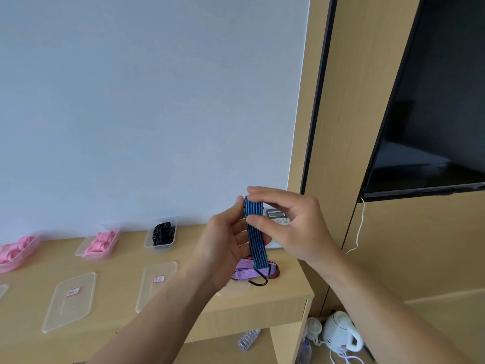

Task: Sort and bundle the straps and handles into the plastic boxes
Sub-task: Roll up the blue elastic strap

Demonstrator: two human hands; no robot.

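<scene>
A blue striped strap (256, 233) is held upright above the bench (118, 298), gripped by the left hand (225, 248) and pinched at its top by fingers (265, 192) of the right hand (291, 227).

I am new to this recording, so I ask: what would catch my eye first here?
The blue-and-black striped elastic strap stands out first, upright at the centre: the right hand pinches its top, the left hand holds it lower. To the left, on the wooden desk by the wall, a clear plastic box of pink loops and a clear plastic box of black bands draw the eye.
</scene>
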